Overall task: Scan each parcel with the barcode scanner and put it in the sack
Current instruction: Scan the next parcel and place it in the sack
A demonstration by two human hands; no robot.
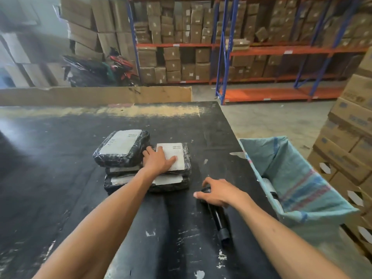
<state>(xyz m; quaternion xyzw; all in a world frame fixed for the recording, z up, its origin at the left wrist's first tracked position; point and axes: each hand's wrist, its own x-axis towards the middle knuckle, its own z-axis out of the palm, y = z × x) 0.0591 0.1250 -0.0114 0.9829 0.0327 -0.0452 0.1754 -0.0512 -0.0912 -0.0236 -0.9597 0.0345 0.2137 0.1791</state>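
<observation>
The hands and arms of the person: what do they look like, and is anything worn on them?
Both forearms are bare up to the frame edge: no sleeves show. The left hand and the right hand wear no gloves, and I see no watch, ring, bracelet or other marking on either wrist. The arms are slim and enter from the bottom corners of the head view.

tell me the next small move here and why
Probably close the right hand round the barcode scanner and lift it: the scanner lies on the table, and the left hand already rests on the top parcel, label up.
</observation>
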